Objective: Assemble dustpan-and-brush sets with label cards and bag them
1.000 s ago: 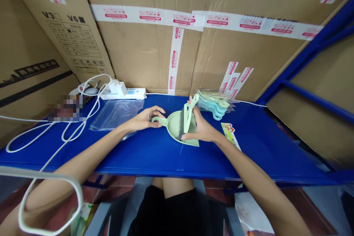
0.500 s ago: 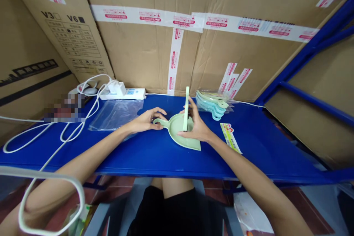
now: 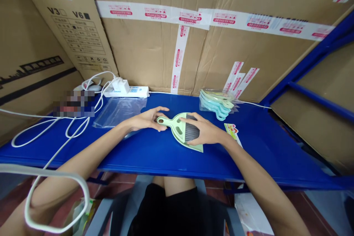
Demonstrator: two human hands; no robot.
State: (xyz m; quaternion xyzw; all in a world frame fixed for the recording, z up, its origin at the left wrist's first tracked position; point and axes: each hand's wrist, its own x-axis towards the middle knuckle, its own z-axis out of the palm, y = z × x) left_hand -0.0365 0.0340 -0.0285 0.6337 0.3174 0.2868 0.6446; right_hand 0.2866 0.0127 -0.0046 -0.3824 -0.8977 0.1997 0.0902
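Right fingers: the right hand point(image 3: 206, 131) grasps the brush point(image 3: 179, 128) across its grey bristles.
Left fingers: the left hand point(image 3: 146, 120) curls loosely round the handle end of the dustpan point(image 3: 195, 148).
Brush: lies over the dustpan, bristles toward its wide edge.
Blue table point(image 3: 155, 155): beneath the dustpan.
Card point(image 3: 231, 132): right of the dustpan.
Bagged stack point(image 3: 217, 101): beyond the dustpan, rightward.

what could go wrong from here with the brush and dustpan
The brush lies over the dustpan and might slip out of line if pushed sideways. The right hand spans the bristles, so pressing hard could bend them. A loop of cable crosses in front of the left forearm and could snag if that arm lifts; I can't tell whether they touch.
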